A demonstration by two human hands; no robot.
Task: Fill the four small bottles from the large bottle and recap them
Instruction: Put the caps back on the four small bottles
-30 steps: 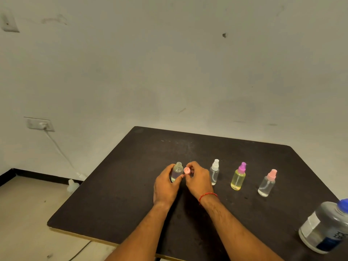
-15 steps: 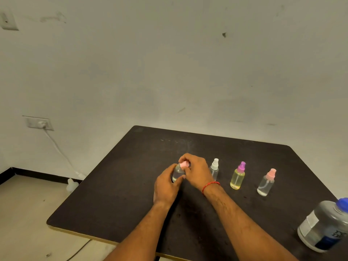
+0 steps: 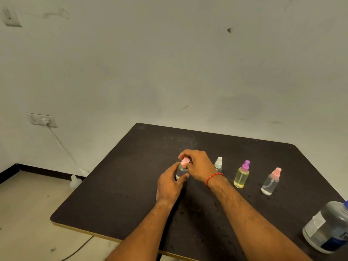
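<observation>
Head view: recapping the leftmost small bottle, likely the last of the four.

Dark table (image 3: pixel 131 185) carries the large bottle (image 3: pixel 327 227) at its 4 o'clock edge, blue-capped; its white and dark-blue labels are too blurred to read. Left hand (image 3: pixel 169 187) curls round the body of the clear small bottle (image 3: pixel 181 172) near the table's middle. Right hand (image 3: pixel 197 166) pinches the pink cap (image 3: pixel 185 161) onto its neck. Toward 3 o'clock stand three capped bottles: the white-topped bottle (image 3: pixel 218 164), the yellow bottle (image 3: pixel 241 178) and the pink-topped bottle (image 3: pixel 270 183). Next, I judge, the cap needs twisting down squarely while the left hand keeps the bottle from turning.
</observation>
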